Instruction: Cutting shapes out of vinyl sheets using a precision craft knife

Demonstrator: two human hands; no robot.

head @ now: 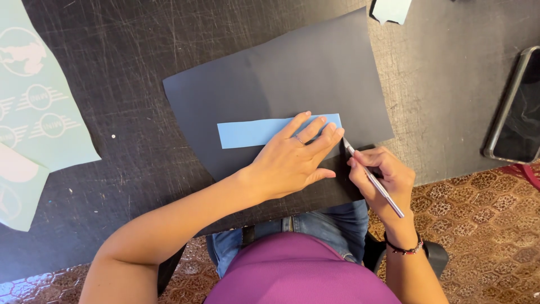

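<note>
Left hand: your left hand (292,157) lies flat with the fingers spread, pressing the right end of the light blue paper strip (256,131) onto the dark sheet; it pins the strip rather than closing around it.
Right hand: your right hand (382,180) has its fingers pressed together in a pencil grip around a slim silver craft knife (374,180), just right of your left fingertips.
Knife tip: it meets the dark sheet just beside the strip's right end, under your left forefinger; whether it touches the strip you cannot tell.
Strip: it runs left from under your left fingers, lying flat near the middle of the dark paper sheet (292,73).
Sheet: it lies on the scratched black table (112,67), reaching up and away from both hands; its near edge is hidden under your left palm and right hand.
Containers: none shows near either hand, and nothing holds anything else.
Cut off: well left of your left arm, pale green sheets with white round designs (34,90) run out of view.
Also cut off: a pale scrap (391,9) at the top edge, and far right of the knife hand a dark flat device with a metal rim (514,107).
Hard to tell: the blade itself is too small to make out.
Wrist: a beaded bracelet (404,249) circles your right wrist.
</note>
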